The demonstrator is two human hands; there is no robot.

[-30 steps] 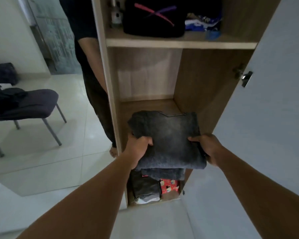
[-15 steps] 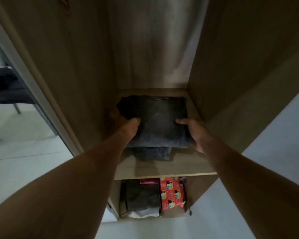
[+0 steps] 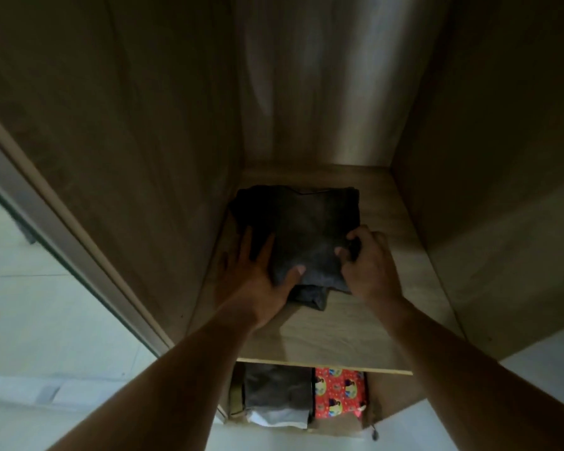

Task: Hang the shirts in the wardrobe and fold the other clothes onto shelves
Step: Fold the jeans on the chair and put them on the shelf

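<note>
Folded dark grey garment (image 3: 306,229): lay flat on wardrobe shelf (image 3: 339,336), toward the back. Left hand (image 3: 258,275) rested on its left edge, fingers straight and spread. Right hand (image 3: 368,265) pinched its right edge, fingers curled.

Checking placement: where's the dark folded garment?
Head view, centre: the dark folded garment lies on the wardrobe shelf, left hand flat on it, right hand pinching its right edge.
</note>
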